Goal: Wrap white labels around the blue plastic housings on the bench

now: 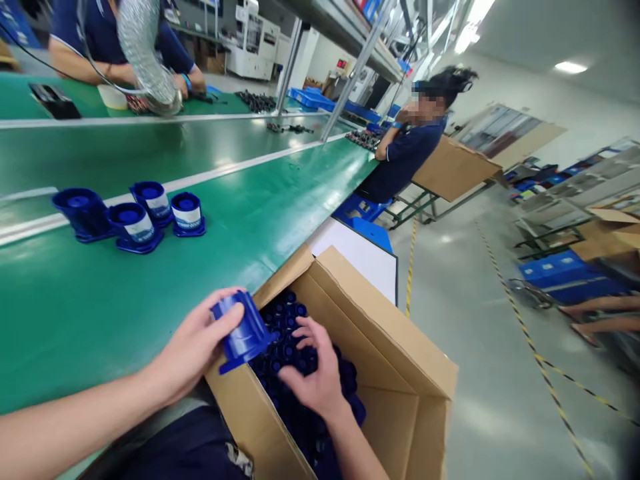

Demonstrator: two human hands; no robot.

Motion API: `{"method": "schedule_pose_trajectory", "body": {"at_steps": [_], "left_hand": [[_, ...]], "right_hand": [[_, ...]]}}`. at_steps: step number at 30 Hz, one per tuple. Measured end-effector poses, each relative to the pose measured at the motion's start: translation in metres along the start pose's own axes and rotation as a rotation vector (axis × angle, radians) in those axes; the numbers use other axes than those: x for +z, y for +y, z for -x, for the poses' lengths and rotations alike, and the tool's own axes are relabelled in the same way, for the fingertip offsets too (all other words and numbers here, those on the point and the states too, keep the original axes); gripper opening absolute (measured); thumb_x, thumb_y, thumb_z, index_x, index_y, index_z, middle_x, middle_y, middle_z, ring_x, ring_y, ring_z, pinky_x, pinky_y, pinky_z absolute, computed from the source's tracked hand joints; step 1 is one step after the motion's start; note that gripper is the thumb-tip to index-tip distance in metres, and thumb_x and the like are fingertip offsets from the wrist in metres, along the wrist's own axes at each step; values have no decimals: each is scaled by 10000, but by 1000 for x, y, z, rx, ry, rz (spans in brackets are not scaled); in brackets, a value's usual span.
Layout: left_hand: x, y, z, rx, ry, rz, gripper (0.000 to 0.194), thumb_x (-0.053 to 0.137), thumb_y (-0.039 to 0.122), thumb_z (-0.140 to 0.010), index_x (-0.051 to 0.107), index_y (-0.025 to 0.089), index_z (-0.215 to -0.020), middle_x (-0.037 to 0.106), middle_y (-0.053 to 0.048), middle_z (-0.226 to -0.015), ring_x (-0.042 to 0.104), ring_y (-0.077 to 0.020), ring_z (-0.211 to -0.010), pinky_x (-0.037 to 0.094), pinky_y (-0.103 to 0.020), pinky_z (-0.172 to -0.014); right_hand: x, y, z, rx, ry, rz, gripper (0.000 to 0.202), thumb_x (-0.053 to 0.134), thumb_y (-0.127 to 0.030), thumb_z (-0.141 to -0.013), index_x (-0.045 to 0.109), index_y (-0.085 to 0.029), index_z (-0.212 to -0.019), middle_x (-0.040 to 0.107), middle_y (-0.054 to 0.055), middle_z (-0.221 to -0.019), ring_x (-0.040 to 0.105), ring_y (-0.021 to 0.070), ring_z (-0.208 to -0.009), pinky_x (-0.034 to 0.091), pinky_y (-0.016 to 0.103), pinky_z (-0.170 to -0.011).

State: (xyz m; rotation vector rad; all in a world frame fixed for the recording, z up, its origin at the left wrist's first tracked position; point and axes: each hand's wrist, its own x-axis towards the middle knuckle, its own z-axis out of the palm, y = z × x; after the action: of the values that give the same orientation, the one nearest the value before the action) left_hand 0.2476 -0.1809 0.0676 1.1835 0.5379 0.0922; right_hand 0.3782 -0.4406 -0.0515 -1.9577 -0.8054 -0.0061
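My left hand (200, 340) is closed around a blue plastic cup-shaped part with a flanged base (246, 333), tilted above the near rim of a cardboard box (380, 347). Over the box opening, my right hand (317, 373) has its fingers apart and holds nothing. Beneath it lie many dark blue parts (287, 350) packed in the box. On the green table to the left stand several similar blue parts, among them one with a white and blue label (187, 215) and another at the far left (80, 212).
The green table (240, 233) runs along the box's left side. A silver flexible duct (145, 53) hangs over its far side, near a seated person (175, 47). Another person (415, 153) sits farther along the table. A white panel (360, 257) lies behind the box.
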Motion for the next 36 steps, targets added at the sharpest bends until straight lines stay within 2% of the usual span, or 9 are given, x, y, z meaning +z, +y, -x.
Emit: {"method": "schedule_pose_trajectory", "body": {"at_steps": [2, 4, 7, 13, 16, 19, 24, 31, 36], "left_hand": [[19, -8, -12, -70, -50, 149, 769, 807, 725, -849, 624, 261, -1434, 759, -79, -1190, 740, -266, -1048, 612, -340, -827], [28, -18, -20, -60, -92, 209, 790, 795, 729, -862, 594, 278, -1478, 737, -87, -1292, 722, -275, -1123, 614, -355, -892], [21, -32, -21, -42, -197, 218, 851, 726, 757, -909, 499, 312, -1598, 636, -95, -1520, 646, -308, -1328, 575, -428, -1094], [1, -47, -6, 120, -297, -143, 784, 558, 713, -1027, 374, 350, -1697, 413, -89, -1735, 450, -351, -1568, 467, -536, -1265], [-4, -42, -4, 372, -254, -455, 762, 577, 578, -1065, 233, 425, -1727, 340, -88, -1759, 468, -342, -1558, 478, -567, -1259], [-15, -30, -17, 678, -108, -792, 619, 594, 449, -1075, 395, 400, -1659, 370, -90, -1729, 462, -359, -1553, 409, -588, -1304], [-26, -26, -48, 593, 2, -998, 526, 523, 543, -1079, 534, 266, -1526, 554, -139, -1550, 598, -368, -1389, 527, -585, -1178], [-20, -32, -48, 607, -7, -1068, 503, 516, 555, -1079, 553, 259, -1484, 588, -122, -1537, 601, -338, -1384, 511, -559, -1189], [-20, -30, -47, 608, 5, -1081, 498, 520, 546, -1082, 546, 254, -1485, 602, -124, -1529, 596, -341, -1395, 516, -544, -1178]], "right_hand": [[20, -42, -4, -357, -24, 17, 1107, 892, -681, -804, 354, -250, -1670, 572, 215, -1542, 648, 400, -1321, 672, 525, -917], [32, -66, -9, -454, 41, 100, 1000, 849, -521, -916, 302, -210, -1693, 557, 240, -1527, 615, 401, -1372, 668, 542, -962], [41, -73, -12, -438, 136, 194, 860, 787, -354, -949, 353, -161, -1666, 610, 237, -1419, 648, 390, -1305, 652, 566, -1000], [41, -52, 6, -419, 253, 217, 938, 807, -529, -847, 431, -137, -1612, 653, 225, -1362, 697, 409, -1197, 646, 558, -965], [5, -23, 3, -9, 127, 287, 889, 818, -558, -797, 485, -185, -1531, 705, 175, -1384, 734, 357, -1192, 639, 477, -1001], [-59, 33, -8, 552, 28, 459, 782, 693, -612, -944, 474, -162, -1545, 755, 162, -1351, 769, 296, -1137, 638, 411, -996], [-145, 139, 11, 1157, -70, 808, 434, 689, -542, -1050, 717, -157, -1249, 760, 132, -1261, 750, 278, -1122, 605, 511, -1026], [-147, 223, 84, 1371, -307, 1004, 392, 687, -476, -1071, 694, -174, -1320, 715, 122, -1354, 724, 278, -1174, 616, 504, -1018], [-136, 261, 101, 1389, -375, 1034, 408, 703, -448, -1065, 668, -172, -1363, 695, 125, -1374, 719, 284, -1172, 629, 503, -993]]}}
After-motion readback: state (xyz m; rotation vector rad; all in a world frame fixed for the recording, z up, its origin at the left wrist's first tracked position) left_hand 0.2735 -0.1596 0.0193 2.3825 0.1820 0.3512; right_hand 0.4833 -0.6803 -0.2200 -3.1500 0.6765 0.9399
